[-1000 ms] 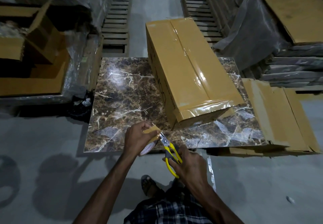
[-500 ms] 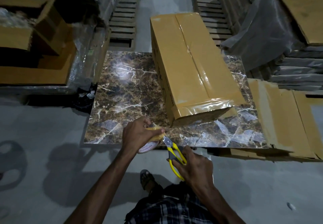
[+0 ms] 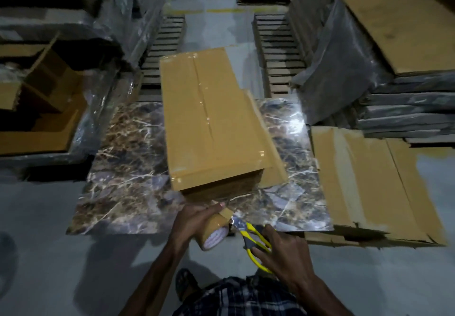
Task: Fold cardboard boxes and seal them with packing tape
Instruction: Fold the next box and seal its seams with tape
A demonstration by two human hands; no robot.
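Box [image 3: 211,123]: lying lengthwise on the worktop, top flaps closed, glossy tape along the centre seam and across the near end.
Worktop [image 3: 128,168]: dark marble-patterned slab, set low over the grey floor.
Left hand [image 3: 194,219]: curled round the tape roll, at the worktop's near edge, just in front of the box's near end.
Tape roll [image 3: 214,233]: brown, held on its side, with a short free tab raised at its top.
Right hand [image 3: 283,251]: clamped on the scissors' handles, just right of the left hand and apart from it.
Scissors [image 3: 254,235]: yellow-and-grey handles, blades pointing left and up at the tape's free tab; too blurred to tell whether the blades are parted.
Flattened cardboard [image 3: 369,180]: stacked just right of the worktop.
Open carton [image 3: 41,99]: off to the left, well apart from the box.
Pallets [image 3: 278,52]: on the floor behind the worktop.
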